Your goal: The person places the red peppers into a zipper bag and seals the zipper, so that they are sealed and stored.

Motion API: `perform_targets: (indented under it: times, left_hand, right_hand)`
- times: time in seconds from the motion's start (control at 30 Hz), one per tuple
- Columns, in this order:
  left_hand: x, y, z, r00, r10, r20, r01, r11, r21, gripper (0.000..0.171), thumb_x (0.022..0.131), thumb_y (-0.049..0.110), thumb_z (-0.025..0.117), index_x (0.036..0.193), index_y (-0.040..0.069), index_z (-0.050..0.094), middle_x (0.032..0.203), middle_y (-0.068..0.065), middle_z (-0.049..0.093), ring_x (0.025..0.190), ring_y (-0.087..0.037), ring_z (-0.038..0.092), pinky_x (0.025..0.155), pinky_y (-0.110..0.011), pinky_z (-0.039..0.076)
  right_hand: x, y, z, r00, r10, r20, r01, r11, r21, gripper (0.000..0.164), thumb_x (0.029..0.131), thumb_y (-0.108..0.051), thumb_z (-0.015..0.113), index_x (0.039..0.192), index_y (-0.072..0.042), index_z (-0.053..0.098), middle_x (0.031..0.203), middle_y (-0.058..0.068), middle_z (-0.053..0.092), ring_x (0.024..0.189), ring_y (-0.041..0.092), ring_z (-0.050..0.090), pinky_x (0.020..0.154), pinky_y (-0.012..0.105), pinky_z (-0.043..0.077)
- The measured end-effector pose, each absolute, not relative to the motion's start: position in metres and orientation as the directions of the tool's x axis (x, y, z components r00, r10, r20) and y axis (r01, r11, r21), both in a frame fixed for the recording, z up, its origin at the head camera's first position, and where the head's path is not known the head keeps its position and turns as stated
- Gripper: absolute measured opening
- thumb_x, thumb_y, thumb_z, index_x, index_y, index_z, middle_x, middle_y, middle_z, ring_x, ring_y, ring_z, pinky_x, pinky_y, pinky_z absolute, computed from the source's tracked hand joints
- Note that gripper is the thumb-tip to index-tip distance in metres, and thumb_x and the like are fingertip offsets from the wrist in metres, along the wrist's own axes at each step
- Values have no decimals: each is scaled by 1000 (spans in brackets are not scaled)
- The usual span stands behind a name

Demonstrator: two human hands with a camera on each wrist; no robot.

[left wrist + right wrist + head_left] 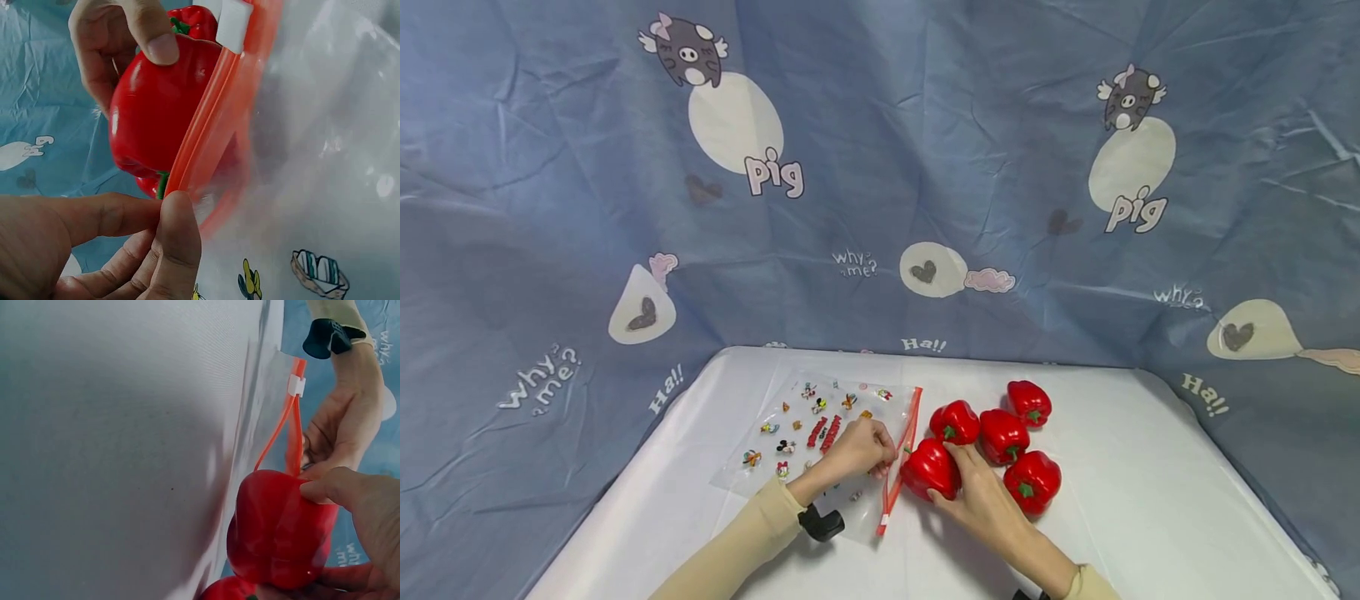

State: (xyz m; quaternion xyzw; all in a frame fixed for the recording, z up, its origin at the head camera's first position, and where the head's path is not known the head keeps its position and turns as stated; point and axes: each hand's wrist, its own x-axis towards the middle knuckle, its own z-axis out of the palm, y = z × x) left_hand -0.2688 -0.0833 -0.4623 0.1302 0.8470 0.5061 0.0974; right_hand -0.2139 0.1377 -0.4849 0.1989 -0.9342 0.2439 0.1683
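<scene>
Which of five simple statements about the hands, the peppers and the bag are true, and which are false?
1. The right hand holds a pepper. True.
2. The left hand pinches the orange edge of the bag. True.
3. The bag is zipped fully shut. False: its mouth gapes beside the held pepper.
4. Four other peppers lie on the table. True.
5. The slider on the bag is blue. False: the slider is white.
</scene>
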Motion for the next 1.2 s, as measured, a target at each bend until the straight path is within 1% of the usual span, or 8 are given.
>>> perform_targets:
  times: [0.23, 0.5, 0.77, 0.9, 1.07, 1.2]
  left_hand:
    - [-268, -80, -462, -950, 310, -39, 107, 441, 891, 7, 82, -2, 63, 75, 0, 62, 61, -9, 64, 46, -12, 61, 49, -30, 56]
    - [-266, -80, -461, -948, 319, 15, 166, 451, 877, 7, 81, -2, 64, 75, 0, 62, 60, -9, 64, 45, -11, 60, 47, -27, 54]
    - [-262, -78, -456, -943, 329, 45, 208, 482, 851, 10, 82, 0, 66, 74, 2, 61, 59, -7, 63, 46, -11, 60, 45, -22, 51]
    - [-261, -77, -456, -940, 334, 70, 235, 484, 843, 9, 81, 0, 66, 73, 2, 61, 59, -7, 63, 46, -11, 60, 44, -22, 51]
    - [-261, -78, -456, -940, 333, 70, 232, 476, 848, 8, 81, -1, 64, 75, 2, 62, 62, -7, 65, 46, -11, 61, 46, -24, 53]
    - [-260, -78, -455, -939, 340, 56, 221, 467, 856, 7, 82, -1, 63, 76, 2, 62, 62, -9, 65, 46, -11, 61, 46, -24, 54]
  right_hand:
    - [-214, 137, -490, -870, -296, 393, -451, 799, -398, 72, 67, -30, 87, 126, -4, 56, 117, 5, 61, 108, 20, 63, 86, 38, 57]
    - [-214, 136, -493, -887, -292, 358, -429, 806, -407, 73, 69, -33, 86, 130, -7, 55, 118, 3, 59, 108, 17, 61, 88, 37, 56]
    - [-214, 135, -495, -871, -298, 391, -445, 816, -368, 74, 67, -35, 86, 130, -8, 56, 118, 5, 59, 105, 19, 62, 86, 38, 57]
    - [-213, 135, -495, -874, -297, 384, -440, 818, -370, 77, 66, -32, 87, 131, -8, 54, 118, 5, 59, 108, 19, 60, 88, 39, 56]
    - [-213, 135, -496, -884, -310, 349, -439, 806, -396, 82, 63, -27, 87, 133, -8, 49, 125, 5, 58, 116, 20, 57, 92, 39, 54]
    - [-212, 134, -497, -882, -327, 340, -452, 793, -409, 82, 63, -24, 84, 135, -7, 47, 127, 5, 56, 118, 19, 55, 94, 38, 53]
